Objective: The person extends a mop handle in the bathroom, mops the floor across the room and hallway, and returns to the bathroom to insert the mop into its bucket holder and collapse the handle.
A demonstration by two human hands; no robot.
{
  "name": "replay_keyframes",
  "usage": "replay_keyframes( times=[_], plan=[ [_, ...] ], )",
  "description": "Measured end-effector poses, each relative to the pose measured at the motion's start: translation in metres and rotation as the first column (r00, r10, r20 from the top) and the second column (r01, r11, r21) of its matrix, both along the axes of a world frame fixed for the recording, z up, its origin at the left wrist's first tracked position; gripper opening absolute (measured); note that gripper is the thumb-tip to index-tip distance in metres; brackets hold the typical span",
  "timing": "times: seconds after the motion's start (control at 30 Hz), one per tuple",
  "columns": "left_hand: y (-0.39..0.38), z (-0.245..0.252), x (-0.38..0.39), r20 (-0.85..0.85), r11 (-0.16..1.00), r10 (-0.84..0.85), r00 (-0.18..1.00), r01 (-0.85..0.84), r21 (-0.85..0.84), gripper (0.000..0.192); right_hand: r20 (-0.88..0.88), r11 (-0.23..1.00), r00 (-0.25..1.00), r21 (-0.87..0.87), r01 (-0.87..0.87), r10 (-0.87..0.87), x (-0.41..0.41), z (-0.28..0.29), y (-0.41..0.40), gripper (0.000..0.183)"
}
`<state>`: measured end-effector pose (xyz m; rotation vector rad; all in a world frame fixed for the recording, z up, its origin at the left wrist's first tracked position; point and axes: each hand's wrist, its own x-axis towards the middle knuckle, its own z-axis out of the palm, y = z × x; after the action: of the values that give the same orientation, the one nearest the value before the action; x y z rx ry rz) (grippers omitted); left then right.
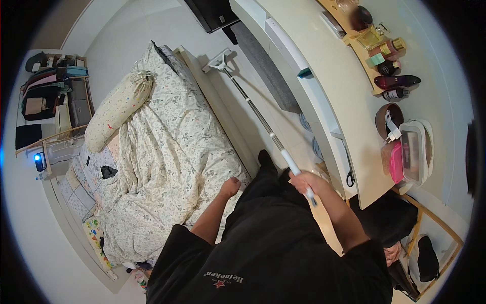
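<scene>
My right hand (pixel 309 181) is wrapped around the white grip of a flat mop (pixel 262 119). Its metal pole slants away from me toward the upper left. The white mop head (pixel 221 64) rests on the pale floor, close to the foot end of the bed. My left hand (pixel 231 187) hangs beside my thigh with its fingers curled, and I see nothing in it. Below and behind that hand in the view is a bed with a rumpled, leaf-patterned quilt (pixel 167 163). A speckled bolster (pixel 119 110) lies across the quilt.
A narrow floor strip (pixel 246 125) runs between the bed frame (pixel 216 114) and a long cabinet (pixel 322 91). A grey bench (pixel 265 64) lines the cabinet. Bottles (pixel 385 49), a bowl (pixel 388 114) and plastic boxes (pixel 415 152) stand on top. Clothes shelves (pixel 51 91) are at left.
</scene>
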<state>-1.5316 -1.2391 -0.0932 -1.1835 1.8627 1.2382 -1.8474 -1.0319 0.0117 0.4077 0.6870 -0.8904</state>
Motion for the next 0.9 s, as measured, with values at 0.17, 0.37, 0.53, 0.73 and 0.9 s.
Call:
replay_keyframes(
  times=[0.17,0.37,0.53,0.73,0.9],
  plan=[
    [-0.005,-0.005,0.018,0.040,0.997,0.079,0.996,-0.079,0.021,0.038,-0.880,0.867,0.237,0.299,-0.398,0.412,-0.006,-0.036,-0.025,0.026],
    [-0.003,0.000,0.013,0.014,0.998,-0.016,1.000,0.017,-0.054,0.039,-0.758,0.631,-0.216,0.638,-0.441,0.616,0.012,-0.007,0.084,0.048],
    [0.011,-0.013,0.005,-0.084,0.981,0.194,0.978,-0.191,0.043,0.037,-0.386,0.271,-0.219,0.867,-0.418,0.896,0.085,0.079,0.309,0.045],
    [0.033,-0.027,0.007,-0.111,0.987,0.155,0.982,-0.149,0.059,0.035,-0.357,0.195,-0.333,0.880,-0.434,0.873,0.084,0.109,0.325,0.039],
    [0.062,-0.043,0.041,-0.020,0.946,0.307,0.951,-0.303,0.117,0.037,-0.557,0.485,-0.149,0.803,-0.345,0.817,0.052,-0.009,0.232,0.047]
  ],
)
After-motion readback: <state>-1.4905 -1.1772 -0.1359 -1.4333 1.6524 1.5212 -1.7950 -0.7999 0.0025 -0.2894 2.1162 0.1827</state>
